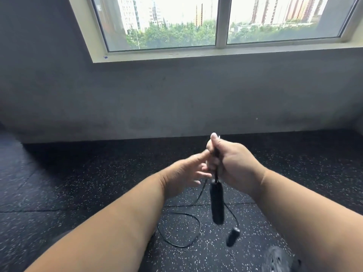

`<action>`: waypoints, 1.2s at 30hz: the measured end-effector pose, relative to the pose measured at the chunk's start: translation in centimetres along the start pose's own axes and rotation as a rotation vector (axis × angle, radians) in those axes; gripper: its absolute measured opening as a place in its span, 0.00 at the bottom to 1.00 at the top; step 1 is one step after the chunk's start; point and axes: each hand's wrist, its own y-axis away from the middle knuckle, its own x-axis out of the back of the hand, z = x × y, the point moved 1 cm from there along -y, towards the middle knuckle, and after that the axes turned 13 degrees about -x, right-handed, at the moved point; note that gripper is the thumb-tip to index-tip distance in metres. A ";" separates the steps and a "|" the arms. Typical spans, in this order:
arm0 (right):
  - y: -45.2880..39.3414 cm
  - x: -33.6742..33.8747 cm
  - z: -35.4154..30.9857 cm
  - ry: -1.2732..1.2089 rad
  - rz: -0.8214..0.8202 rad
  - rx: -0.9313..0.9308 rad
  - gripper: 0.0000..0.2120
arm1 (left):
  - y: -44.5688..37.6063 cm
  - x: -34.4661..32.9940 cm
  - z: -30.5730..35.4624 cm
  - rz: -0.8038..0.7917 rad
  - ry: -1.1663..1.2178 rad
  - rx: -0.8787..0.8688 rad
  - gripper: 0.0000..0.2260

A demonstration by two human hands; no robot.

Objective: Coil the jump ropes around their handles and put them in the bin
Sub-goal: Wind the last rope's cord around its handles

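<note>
At frame centre, the right hand (231, 160) has a curled grip on a black jump rope (215, 174); what lies inside the fist is hidden. The blurred left hand (186, 169) has its fingers spread, touching the right. A black handle (217, 202) dangles below; another (232, 236) hangs lower. Cord loops on the speckled floor (78, 183). A dark object (279, 260) is cut off at the lower right.

- open speckled floor (78, 183) left of the hands, toward wall (176, 107)
- rope loop (179, 230) and loose handle (233, 236) lie below
- dark shoe (279, 258) bottom right
</note>
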 end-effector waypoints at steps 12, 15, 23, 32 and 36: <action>-1.1 -1.1 -2.8 0.252 0.212 0.003 0.24 | 1.6 -1.5 -3.3 0.123 -0.309 0.032 0.16; -1.4 -0.1 -3.5 0.373 0.399 0.055 0.25 | 2.3 -0.3 -3.6 0.065 -0.338 0.098 0.17; -2.0 1.3 -3.5 0.244 0.415 0.115 0.27 | 2.9 -1.7 -3.6 0.106 -0.190 0.126 0.08; -0.7 2.0 5.7 0.609 -0.139 -0.397 0.34 | 2.0 1.4 0.8 0.536 0.400 -0.025 0.09; 0.1 2.1 8.0 0.667 -0.172 -0.422 0.23 | 2.2 2.5 0.6 0.539 0.286 0.030 0.05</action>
